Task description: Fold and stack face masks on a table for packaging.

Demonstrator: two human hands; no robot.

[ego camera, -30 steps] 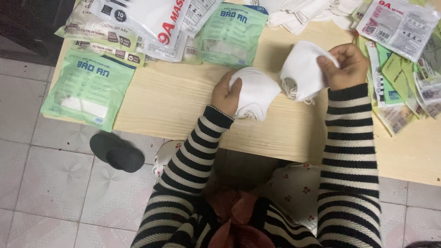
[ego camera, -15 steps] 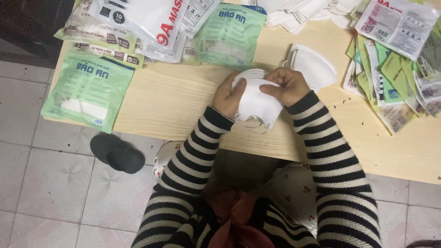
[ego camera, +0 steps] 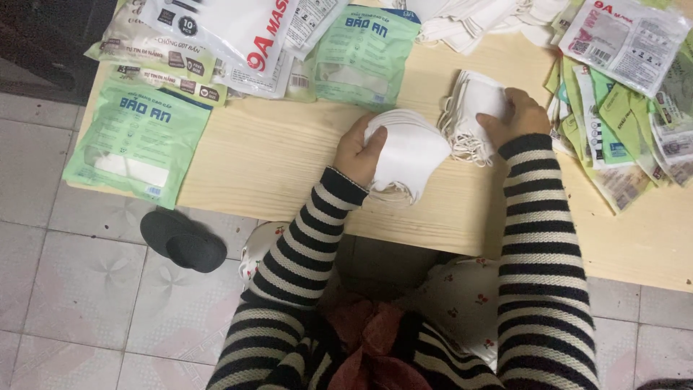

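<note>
Compared with half a second earlier, the right hand (ego camera: 521, 115) has left the left hand's bundle and moved to the upper right of centre, fingers curled around the stack of masks (ego camera: 473, 108) lying on the wooden table (ego camera: 274, 166). The left hand (ego camera: 359, 148) stays at frame centre, thumb and fingers clamped on the folded white masks (ego camera: 408, 155). These masks are white, layered and curved, with thin ear loops trailing at the edges.
</note>
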